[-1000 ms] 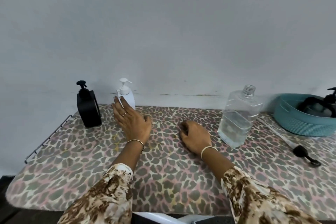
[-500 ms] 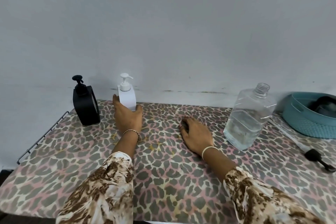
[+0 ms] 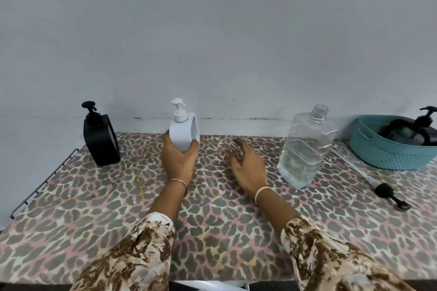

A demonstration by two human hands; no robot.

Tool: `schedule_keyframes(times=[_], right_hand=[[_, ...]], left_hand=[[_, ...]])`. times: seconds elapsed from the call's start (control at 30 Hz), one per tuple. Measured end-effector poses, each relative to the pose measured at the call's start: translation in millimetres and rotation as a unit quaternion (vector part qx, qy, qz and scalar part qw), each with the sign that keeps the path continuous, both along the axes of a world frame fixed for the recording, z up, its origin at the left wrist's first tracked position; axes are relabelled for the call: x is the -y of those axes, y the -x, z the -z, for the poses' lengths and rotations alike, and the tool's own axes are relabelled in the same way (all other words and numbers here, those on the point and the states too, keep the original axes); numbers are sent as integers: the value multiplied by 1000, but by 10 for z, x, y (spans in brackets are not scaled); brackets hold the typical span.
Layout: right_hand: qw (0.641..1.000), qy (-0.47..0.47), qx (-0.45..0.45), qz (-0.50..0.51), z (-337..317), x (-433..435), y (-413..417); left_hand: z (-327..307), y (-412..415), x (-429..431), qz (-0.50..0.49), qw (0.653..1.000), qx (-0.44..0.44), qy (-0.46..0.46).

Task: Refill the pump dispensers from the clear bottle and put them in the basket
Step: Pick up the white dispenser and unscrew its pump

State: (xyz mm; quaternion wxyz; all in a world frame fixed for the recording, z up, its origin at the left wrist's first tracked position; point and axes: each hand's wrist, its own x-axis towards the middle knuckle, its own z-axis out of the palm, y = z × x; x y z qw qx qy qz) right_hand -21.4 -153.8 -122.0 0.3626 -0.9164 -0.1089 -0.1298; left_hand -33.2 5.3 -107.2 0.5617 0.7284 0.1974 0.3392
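My left hand [image 3: 179, 159] grips the base of a white pump dispenser [image 3: 183, 128] standing upright at the back of the table. A black pump dispenser [image 3: 100, 137] stands to its left. My right hand [image 3: 248, 166] hovers with fingers spread and holds nothing, between the white dispenser and the clear bottle [image 3: 306, 149]. The clear bottle stands uncapped, about half full of clear liquid. At the far right a teal basket [image 3: 383, 151] holds another black pump dispenser [image 3: 416, 129].
A black cap with a long tube [image 3: 387, 192] lies on the leopard-print table cover [image 3: 212, 215] right of the clear bottle. A wire rail [image 3: 45, 179] edges the table's left side. A grey wall rises directly behind the table.
My left hand reached the white dispenser and closed around its base. My right hand lifted off the table and opened its fingers.
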Motion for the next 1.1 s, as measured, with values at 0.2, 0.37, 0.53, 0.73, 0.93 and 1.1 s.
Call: schedule_keyframes(times=[0.2,0.37,0.53,0.73,0.93,1.1], right_hand=[[984,-176,26,-18,-254,40,115],[968,-248,29,-14,-417,205,156],[970,-242,17,-31,-493,365,224],[976,-215,31,-9,-525,441,245],[982,-178,61,31,-561,423,289],[992,-110,63,26,-645,439,263]], left_hand=[[82,195,406,118,993,17,9],[182,322,579,216,976,22,-29],[146,365,612,308,951,2,-1],[91,364,602,379,923,-19,62],[117,351,608,382,923,-19,39],[158,320,612,376,922,-19,91]])
